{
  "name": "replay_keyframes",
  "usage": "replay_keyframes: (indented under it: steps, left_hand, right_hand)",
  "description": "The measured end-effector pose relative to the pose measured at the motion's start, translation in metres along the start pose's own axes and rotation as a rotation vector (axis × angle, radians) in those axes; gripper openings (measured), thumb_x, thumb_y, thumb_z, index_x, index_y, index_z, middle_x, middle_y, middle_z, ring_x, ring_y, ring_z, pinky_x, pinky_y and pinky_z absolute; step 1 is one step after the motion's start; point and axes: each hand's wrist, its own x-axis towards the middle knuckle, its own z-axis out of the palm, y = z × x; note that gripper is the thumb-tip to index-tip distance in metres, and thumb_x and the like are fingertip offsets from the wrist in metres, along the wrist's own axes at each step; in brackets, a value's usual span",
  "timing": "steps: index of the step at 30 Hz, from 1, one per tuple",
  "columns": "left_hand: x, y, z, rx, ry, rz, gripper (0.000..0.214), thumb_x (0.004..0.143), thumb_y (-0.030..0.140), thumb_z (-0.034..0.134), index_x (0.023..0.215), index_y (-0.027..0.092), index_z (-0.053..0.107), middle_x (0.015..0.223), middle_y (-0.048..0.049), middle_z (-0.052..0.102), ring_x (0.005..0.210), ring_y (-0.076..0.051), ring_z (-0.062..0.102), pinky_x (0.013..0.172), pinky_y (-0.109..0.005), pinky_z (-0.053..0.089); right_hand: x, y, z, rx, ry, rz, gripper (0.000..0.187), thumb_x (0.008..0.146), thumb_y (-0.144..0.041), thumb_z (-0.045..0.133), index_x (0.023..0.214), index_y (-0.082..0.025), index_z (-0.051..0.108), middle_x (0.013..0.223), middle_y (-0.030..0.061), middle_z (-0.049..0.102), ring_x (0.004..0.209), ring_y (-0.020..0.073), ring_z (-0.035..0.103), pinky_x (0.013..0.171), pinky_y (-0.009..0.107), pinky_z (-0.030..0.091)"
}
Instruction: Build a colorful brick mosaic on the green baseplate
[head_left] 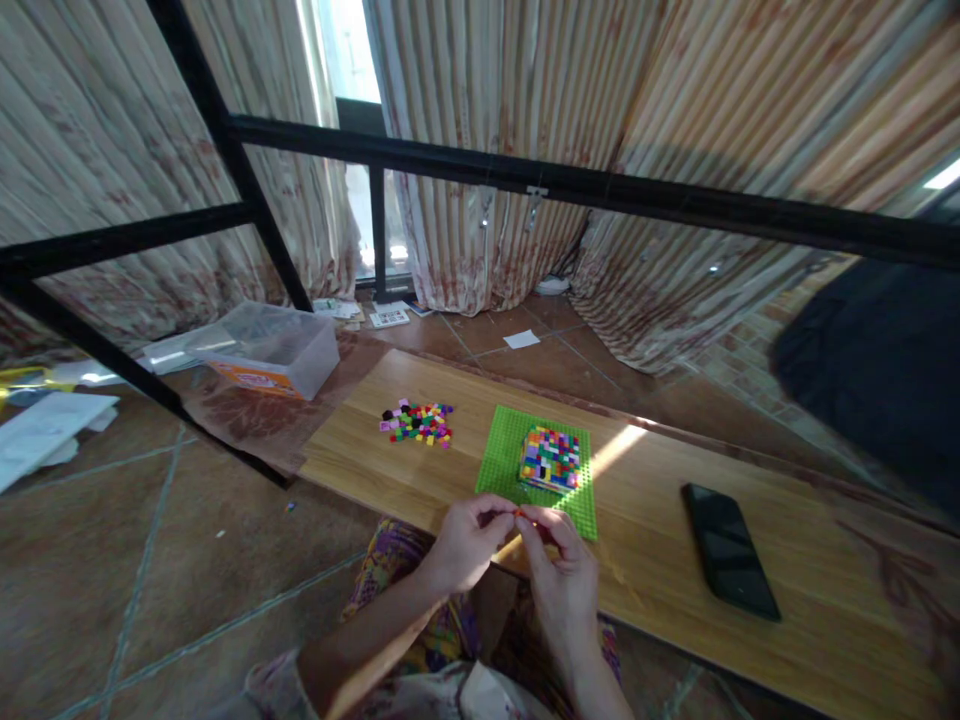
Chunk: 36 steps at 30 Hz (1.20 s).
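Note:
My left hand [466,545] and my right hand [559,578] meet at the near edge of the wooden board [660,520]. Their fingertips pinch a tiny orange brick [519,514] between them. Just beyond them lies a green baseplate [501,452] carrying a block of many-coloured small bricks [551,458]. A loose pile of small coloured bricks [418,422] sits on the board to the left of the plate.
A black phone [729,548] lies on the board to the right. A clear plastic box [274,348] stands on the floor at the back left. Black metal bars [525,180] cross in front of striped curtains. Papers lie on the tiled floor at left.

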Motion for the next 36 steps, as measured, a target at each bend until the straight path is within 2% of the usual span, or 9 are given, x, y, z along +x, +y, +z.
replay_keyframes:
  steps: [4,7,12,16,20,22,27,31,36]
  left_hand:
    - [0.001,-0.001,0.0,-0.072,-0.034,-0.059,0.028,0.064,0.039,0.072,0.071,0.013,0.065,0.049,0.0059,0.045,0.047,-0.006,0.035,0.048,-0.021,0.025]
    - [-0.001,0.004,-0.001,-0.084,-0.047,-0.112,0.033,0.063,0.043,0.075,0.066,0.012,0.063,0.048,0.0057,0.044,0.048,-0.006,0.034,0.048,-0.021,0.023]
    - [-0.004,0.009,-0.002,-0.08,-0.043,-0.188,0.037,0.061,0.047,0.076,0.065,0.012,0.063,0.05,0.0046,0.047,0.048,-0.005,0.037,0.048,-0.021,0.024]
    - [-0.002,0.007,-0.003,-0.079,-0.085,-0.244,0.038,0.061,0.048,0.075,0.069,0.013,0.065,0.051,0.0041,0.048,0.048,-0.006,0.038,0.049,-0.021,0.026]
    - [0.0,0.006,-0.001,-0.035,-0.11,-0.217,0.036,0.065,0.048,0.071,0.064,0.013,0.061,0.052,0.0039,0.048,0.049,-0.006,0.04,0.05,-0.021,0.027]
    - [0.001,0.005,0.001,-0.019,-0.13,-0.199,0.035,0.065,0.047,0.07,0.062,0.014,0.06,0.055,0.0035,0.05,0.05,-0.006,0.041,0.051,-0.021,0.028]
    - [0.006,-0.006,0.0,0.065,-0.099,-0.18,0.031,0.065,0.044,0.068,0.063,0.014,0.062,0.054,0.0041,0.048,0.049,-0.007,0.042,0.05,-0.021,0.03]
    - [0.008,-0.013,-0.007,0.13,-0.068,-0.181,0.03,0.065,0.044,0.068,0.065,0.014,0.065,0.052,0.0031,0.051,0.05,-0.008,0.044,0.05,-0.021,0.032]
    - [0.008,-0.009,-0.012,0.168,-0.078,-0.166,0.03,0.067,0.044,0.066,0.067,0.015,0.067,0.051,0.0027,0.053,0.049,-0.008,0.044,0.05,-0.021,0.032]
  right_hand:
    - [-0.001,-0.002,-0.003,-0.053,-0.011,-0.066,0.019,0.086,-0.037,0.056,0.086,-0.023,0.069,0.089,0.0035,0.068,0.085,0.017,0.062,0.078,0.029,0.048]
    - [-0.003,-0.005,-0.005,-0.109,-0.049,-0.099,0.019,0.088,-0.034,0.052,0.089,-0.024,0.069,0.092,0.0045,0.067,0.087,0.0172,0.063,0.078,0.029,0.049]
    - [-0.004,-0.007,-0.01,-0.14,-0.124,-0.151,0.02,0.089,-0.03,0.052,0.101,-0.025,0.067,0.1,0.0056,0.066,0.092,0.0174,0.063,0.079,0.029,0.051]
    - [-0.003,-0.006,-0.013,-0.146,-0.137,-0.142,0.018,0.088,-0.032,0.054,0.095,-0.026,0.069,0.095,0.0047,0.066,0.088,0.0173,0.063,0.077,0.029,0.051]
    - [-0.001,-0.002,-0.017,-0.165,-0.132,-0.12,0.02,0.089,-0.034,0.053,0.095,-0.026,0.07,0.095,0.0048,0.065,0.088,0.0166,0.061,0.079,0.029,0.05]
    - [0.004,0.003,-0.021,-0.186,-0.101,-0.105,0.021,0.089,-0.036,0.053,0.094,-0.026,0.07,0.097,0.0049,0.064,0.09,0.0166,0.061,0.08,0.029,0.049]
    - [0.035,0.019,-0.035,-0.265,0.098,-0.1,0.024,0.085,-0.041,0.056,0.089,-0.024,0.072,0.098,0.0054,0.061,0.087,0.0166,0.058,0.076,0.03,0.048]
    - [0.061,0.032,-0.044,-0.364,0.108,-0.14,0.024,0.082,-0.044,0.059,0.086,-0.024,0.073,0.096,0.0052,0.061,0.084,0.0172,0.056,0.075,0.033,0.046]
    - [0.07,0.039,-0.046,-0.407,0.135,-0.188,0.023,0.079,-0.044,0.061,0.081,-0.025,0.074,0.096,0.0057,0.061,0.086,0.0185,0.054,0.08,0.036,0.045]
